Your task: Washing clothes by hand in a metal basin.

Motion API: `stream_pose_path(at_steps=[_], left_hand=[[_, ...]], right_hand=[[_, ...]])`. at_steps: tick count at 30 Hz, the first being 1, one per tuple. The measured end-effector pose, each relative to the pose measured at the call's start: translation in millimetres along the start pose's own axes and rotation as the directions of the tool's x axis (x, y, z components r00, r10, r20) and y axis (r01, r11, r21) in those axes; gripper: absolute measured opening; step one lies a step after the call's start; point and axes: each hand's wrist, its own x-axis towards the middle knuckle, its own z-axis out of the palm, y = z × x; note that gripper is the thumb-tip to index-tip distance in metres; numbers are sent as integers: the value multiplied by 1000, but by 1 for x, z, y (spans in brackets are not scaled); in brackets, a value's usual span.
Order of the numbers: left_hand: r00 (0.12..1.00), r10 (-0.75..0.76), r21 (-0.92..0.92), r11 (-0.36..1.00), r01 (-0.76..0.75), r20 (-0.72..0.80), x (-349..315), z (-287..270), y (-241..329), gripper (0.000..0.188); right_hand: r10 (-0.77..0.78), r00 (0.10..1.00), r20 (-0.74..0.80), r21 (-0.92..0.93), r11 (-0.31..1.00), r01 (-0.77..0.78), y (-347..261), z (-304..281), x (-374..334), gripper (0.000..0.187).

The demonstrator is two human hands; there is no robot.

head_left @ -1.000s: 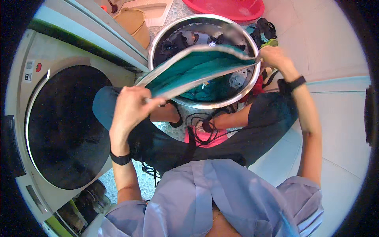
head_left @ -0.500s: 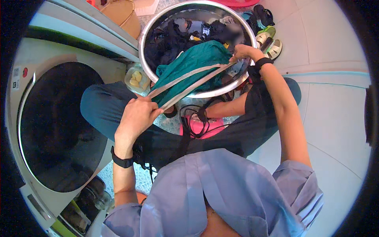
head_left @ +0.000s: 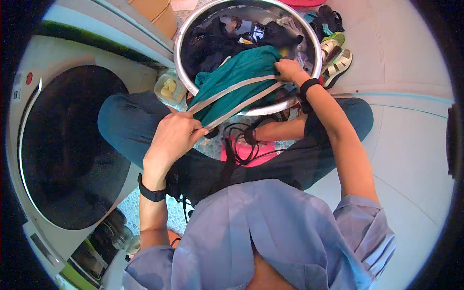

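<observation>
A green garment with light beige trim [head_left: 241, 70] stretches between my two hands over the near side of a large round metal basin [head_left: 181, 72]. My left hand [head_left: 176, 133] is closed on the trimmed edge, in front of the basin's near left rim. At the right side of the basin, my right hand [head_left: 290, 71] grips the other end of the same garment. Between the hands the two strips of trim run apart from each other. Dark wet clothes [head_left: 212, 46] fill the basin behind it, with a few lighter pieces among them.
A front-loading washing machine [head_left: 72, 150] stands at my left. A clear tub with yellowish pieces [head_left: 169, 89] sits by the basin's left rim. Shoes [head_left: 337, 63] lie right of the basin. Black cables [head_left: 244, 145] and a pink object [head_left: 261, 158] are between my legs.
My right hand has shifted a little left and the two strips of trim have spread apart near it. Both hands still hold the green garment.
</observation>
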Motion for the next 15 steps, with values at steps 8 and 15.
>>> stream_pose_path(at_steps=[8, 15], left_hand=[[999, -35, -11, 999, 34, -22, -6, -3, -4, 24], [982, -43, 20, 999, 48, -185, -10, -20, -18, 24]], right_hand=[[-101, 986, 133, -59, 992, 109, 12, -5, 12, 18], [-142, 980, -138, 403, 896, 187, 84, -65, 1, 23]])
